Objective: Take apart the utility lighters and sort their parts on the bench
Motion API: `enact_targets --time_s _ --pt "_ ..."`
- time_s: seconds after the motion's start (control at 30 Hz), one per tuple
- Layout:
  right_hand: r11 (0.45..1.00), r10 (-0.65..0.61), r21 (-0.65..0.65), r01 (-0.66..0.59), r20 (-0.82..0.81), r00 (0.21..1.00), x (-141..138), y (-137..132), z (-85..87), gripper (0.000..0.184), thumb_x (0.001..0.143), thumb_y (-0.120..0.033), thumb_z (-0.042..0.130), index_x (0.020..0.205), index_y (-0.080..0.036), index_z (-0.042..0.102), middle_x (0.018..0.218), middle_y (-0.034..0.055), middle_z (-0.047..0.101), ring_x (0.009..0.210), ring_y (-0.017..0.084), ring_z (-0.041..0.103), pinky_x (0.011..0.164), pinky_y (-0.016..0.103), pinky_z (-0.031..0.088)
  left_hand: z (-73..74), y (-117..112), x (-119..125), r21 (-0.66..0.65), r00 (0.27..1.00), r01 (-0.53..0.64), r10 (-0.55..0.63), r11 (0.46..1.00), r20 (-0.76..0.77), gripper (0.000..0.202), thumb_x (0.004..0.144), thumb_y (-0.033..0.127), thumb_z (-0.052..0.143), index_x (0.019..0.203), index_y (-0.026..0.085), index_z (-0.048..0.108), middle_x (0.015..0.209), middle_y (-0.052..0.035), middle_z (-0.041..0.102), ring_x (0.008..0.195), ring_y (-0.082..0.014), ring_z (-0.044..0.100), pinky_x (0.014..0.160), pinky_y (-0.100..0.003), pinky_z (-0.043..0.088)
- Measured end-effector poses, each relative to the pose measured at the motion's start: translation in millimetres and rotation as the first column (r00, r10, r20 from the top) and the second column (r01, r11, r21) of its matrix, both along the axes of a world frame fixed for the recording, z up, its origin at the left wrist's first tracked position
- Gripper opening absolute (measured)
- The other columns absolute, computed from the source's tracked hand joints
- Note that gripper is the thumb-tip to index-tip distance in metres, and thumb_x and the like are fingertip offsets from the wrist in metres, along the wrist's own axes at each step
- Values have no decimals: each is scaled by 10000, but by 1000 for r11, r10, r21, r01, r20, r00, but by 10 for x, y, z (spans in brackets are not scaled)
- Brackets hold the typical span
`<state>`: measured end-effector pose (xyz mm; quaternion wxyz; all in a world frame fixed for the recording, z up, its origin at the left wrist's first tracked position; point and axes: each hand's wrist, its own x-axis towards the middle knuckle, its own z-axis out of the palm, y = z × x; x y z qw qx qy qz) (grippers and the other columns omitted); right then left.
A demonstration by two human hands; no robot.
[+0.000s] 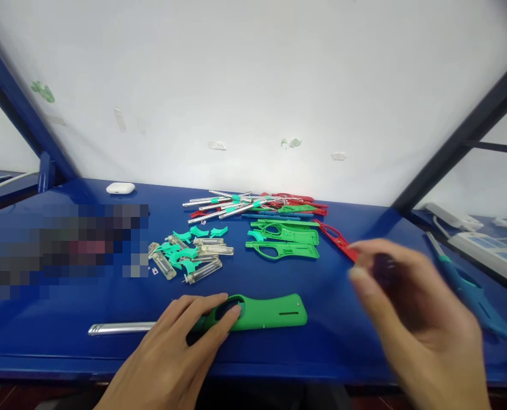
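Observation:
A green long-nosed lighter (274,313) with a silver metal tube (121,328) lies near the table's front edge. My left hand (172,353) grips it at the trigger loop, thumb on the near side and fingers on the far side. My right hand (411,319) hovers above the table to the right, smeared by motion. Its curled fingers are near a red lighter shell (336,238), and a small dark shape shows between them that I cannot make out.
On the blue table (322,353) lie green shell halves (283,239), teal triggers and clear fuel tubes (189,256), a heap of metal tubes and red shells (253,204), a blue lighter (471,290) at right and a white earbud case (120,188). White wall behind.

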<state>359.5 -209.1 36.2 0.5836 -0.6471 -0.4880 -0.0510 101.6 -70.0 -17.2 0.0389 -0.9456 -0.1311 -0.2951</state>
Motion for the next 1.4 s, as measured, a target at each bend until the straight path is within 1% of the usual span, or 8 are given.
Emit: enact_targets --time_s 0.13,0.27,0.53,0.7,0.83,0.97,1.13,1.4 --pt "913 100 -400 -81 25 995 106 -30 -66 103 968 -443 746 942 -344 758 917 -69 743 797 153 697 709 213 523 -3 3 11 9 1000 0 -1 1000 3 553 976 6 451 1457 218 623 1304 -116 693 1102 -243 679 896 -392 666" --pt "824 154 -540 -171 -76 985 122 25 -181 141 980 -467 725 899 -353 742 938 -93 744 856 155 699 776 222 488 1 0 21 8 1000 -5 4 1000 10 570 960 -2 450 1448 231 630 1308 -111 695 1099 -244 682 886 -396 670" --pt "812 185 -558 -172 -32 982 113 55 -176 137 1019 -396 667 907 -337 719 949 -80 712 856 155 667 788 245 436 8 -39 29 3 1000 -25 25 1000 3 595 943 -18 440 1438 245 638 1299 -95 708 1090 -231 685 889 -370 676" --pt "814 237 -516 -265 -121 964 152 99 -36 198 1008 -428 658 854 -308 690 859 -79 685 787 152 618 736 235 436 26 -64 20 8 999 -33 34 999 -32 681 875 -71 410 1422 257 649 1319 -86 713 1094 -235 695 872 -380 684" --pt "845 231 -491 -212 -24 973 148 279 107 177 1022 -413 674 892 -295 700 885 -76 706 801 153 639 738 239 449 21 -70 17 6 998 -43 43 999 -39 689 863 -69 406 1419 257 650 1331 -88 710 1101 -244 693 882 -397 681" --pt "757 406 -622 -202 205 891 104 674 238 108 1043 -303 699 952 -251 726 990 -30 752 914 177 687 782 263 455 23 -67 29 1 999 -40 40 999 -31 698 849 -68 409 1416 260 650 1317 -79 717 1098 -234 693 897 -371 672" --pt "686 538 -695 -214 286 793 -41 1146 249 152 1044 -267 693 929 -224 782 897 -1 772 812 184 697 711 277 439 54 -64 35 14 999 -27 27 1000 -32 684 824 -56 433 1398 239 659 1288 -96 733 1057 -265 719 861 -430 689" --pt "758 450 -647 -79 433 781 -297 1286 100 357 1060 -321 606 738 -197 695 748 50 715 717 221 652 635 329 338 71 -99 50 -59 999 -19 17 998 -45 666 796 -63 447 1370 208 650 1266 -118 736 1013 -287 724 826 -494 697"
